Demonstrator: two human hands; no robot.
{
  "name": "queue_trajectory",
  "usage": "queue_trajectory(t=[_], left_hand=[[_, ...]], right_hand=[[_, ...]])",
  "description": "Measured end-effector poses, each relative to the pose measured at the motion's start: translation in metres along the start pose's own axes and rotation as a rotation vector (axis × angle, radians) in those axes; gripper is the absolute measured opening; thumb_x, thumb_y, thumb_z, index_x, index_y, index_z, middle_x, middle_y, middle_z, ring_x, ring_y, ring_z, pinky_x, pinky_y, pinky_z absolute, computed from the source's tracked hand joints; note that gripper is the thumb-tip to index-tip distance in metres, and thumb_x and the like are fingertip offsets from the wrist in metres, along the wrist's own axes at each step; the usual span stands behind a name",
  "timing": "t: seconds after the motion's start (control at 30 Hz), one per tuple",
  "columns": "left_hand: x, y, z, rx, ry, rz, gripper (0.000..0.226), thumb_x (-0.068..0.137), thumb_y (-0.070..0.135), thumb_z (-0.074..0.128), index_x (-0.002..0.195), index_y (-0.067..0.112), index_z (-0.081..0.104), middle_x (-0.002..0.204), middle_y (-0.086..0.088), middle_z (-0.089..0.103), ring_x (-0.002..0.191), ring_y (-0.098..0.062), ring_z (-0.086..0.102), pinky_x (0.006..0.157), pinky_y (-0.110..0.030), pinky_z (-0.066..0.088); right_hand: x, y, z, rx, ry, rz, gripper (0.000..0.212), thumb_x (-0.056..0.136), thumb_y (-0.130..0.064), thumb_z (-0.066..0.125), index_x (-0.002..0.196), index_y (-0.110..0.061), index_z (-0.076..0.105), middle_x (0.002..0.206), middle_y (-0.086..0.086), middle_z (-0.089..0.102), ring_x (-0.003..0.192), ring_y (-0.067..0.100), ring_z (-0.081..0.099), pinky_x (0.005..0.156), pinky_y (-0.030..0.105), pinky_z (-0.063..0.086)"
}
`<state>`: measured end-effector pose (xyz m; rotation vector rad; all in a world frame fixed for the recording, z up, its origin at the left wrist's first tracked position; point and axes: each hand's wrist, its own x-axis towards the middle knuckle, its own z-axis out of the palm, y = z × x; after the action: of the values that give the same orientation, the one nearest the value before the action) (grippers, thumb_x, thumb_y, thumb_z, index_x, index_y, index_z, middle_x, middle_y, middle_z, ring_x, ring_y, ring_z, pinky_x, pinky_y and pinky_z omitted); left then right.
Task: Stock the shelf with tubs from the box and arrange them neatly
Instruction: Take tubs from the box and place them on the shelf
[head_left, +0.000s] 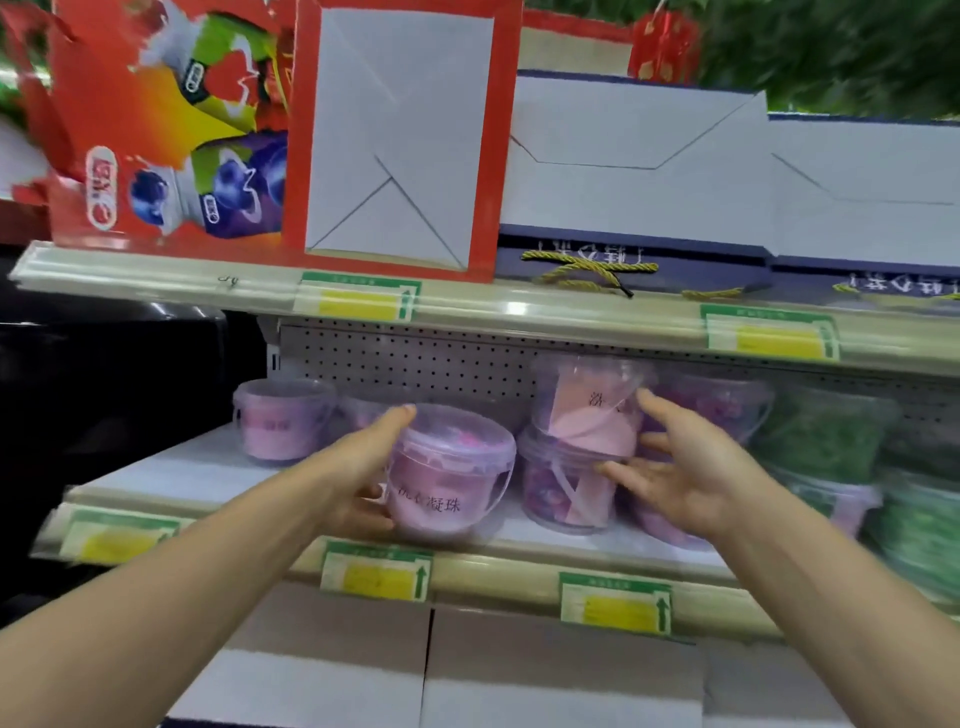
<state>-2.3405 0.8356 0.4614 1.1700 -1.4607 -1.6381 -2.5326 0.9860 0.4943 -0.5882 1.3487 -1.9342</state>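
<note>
- Running wide across the middle: shelf (171, 475), pink tubs along it, green tubs (826, 436) crowding toward its right end.
- Standing just right of centre near the front edge: stacked pair (576, 452), two clear tubs, upper one tilting and showing its pink label.
- Sitting upright at the front edge, just left of that stack, label facing out: front tub (449, 473).
- Wrapping around that tub's left side: left hand (363, 470), fingers curled on the wall, thumb up at the lid rim.
- Hovering at the stack's right side, fingers spread and straight, gripping nothing: right hand (680, 467), fingertips perhaps touching the lower tub; blur making contact hard to call.
- Looking like the key gap: front tub and stack side by side, each hand nearer its own.
</note>
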Motion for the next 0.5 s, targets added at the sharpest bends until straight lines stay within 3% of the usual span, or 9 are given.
queue_trajectory(t=[0.07,0.2,0.27,0.37,0.5], left_hand=[[0.002,0.000,0.000,0.108,0.022,0.025,0.061,0.089,0.063,0.041,0.122,0.013,0.051,0.093,-0.013,0.059,0.078,-0.029,0.061,0.062,-0.036,0.052],[0.005,-0.002,-0.001,0.265,0.049,0.111,0.079,0.085,0.073,0.026,0.139,0.018,0.041,0.126,-0.016,0.057,0.093,-0.034,0.063,0.066,-0.035,0.053],[0.007,-0.005,-0.004,0.396,0.075,0.216,0.087,0.081,0.077,0.024,0.143,0.017,0.035,0.133,-0.014,0.053,0.099,-0.032,0.062,0.065,-0.034,0.054],[-0.004,-0.014,-0.001,0.536,0.065,0.391,0.102,0.074,0.080,0.037,0.147,0.012,0.017,0.146,-0.006,0.038,0.120,-0.029,0.051,0.087,-0.041,0.052],[-0.013,-0.025,0.010,0.742,0.145,0.542,0.094,0.074,0.051,0.071,0.140,0.017,0.012,0.147,-0.006,0.035,0.125,-0.027,0.046,0.100,-0.041,0.042]], right_hand=[[0.003,0.007,-0.002,-0.122,0.010,-0.026,0.027,0.091,-0.021,0.059,0.112,-0.004,0.056,0.109,0.018,0.062,0.095,0.027,0.063,0.090,0.034,0.049],[-0.001,0.022,-0.006,-0.661,0.165,-0.201,0.032,0.081,-0.033,0.067,0.094,-0.005,0.059,0.103,0.012,0.057,0.089,0.028,0.059,0.084,0.041,0.050],[-0.008,0.027,-0.005,-0.841,0.273,-0.359,0.039,0.076,-0.039,0.070,0.101,-0.014,0.053,0.108,0.008,0.051,0.088,0.024,0.054,0.084,0.039,0.046],[-0.022,0.038,0.000,-0.939,0.240,-0.641,0.037,0.083,-0.022,0.065,0.112,-0.019,0.042,0.117,0.004,0.045,0.088,0.013,0.052,0.081,0.029,0.040],[-0.022,0.049,0.011,-1.162,0.128,-0.712,0.051,0.087,-0.015,0.058,0.133,-0.018,0.035,0.131,0.003,0.026,0.118,0.020,0.039,0.099,0.024,0.030]])
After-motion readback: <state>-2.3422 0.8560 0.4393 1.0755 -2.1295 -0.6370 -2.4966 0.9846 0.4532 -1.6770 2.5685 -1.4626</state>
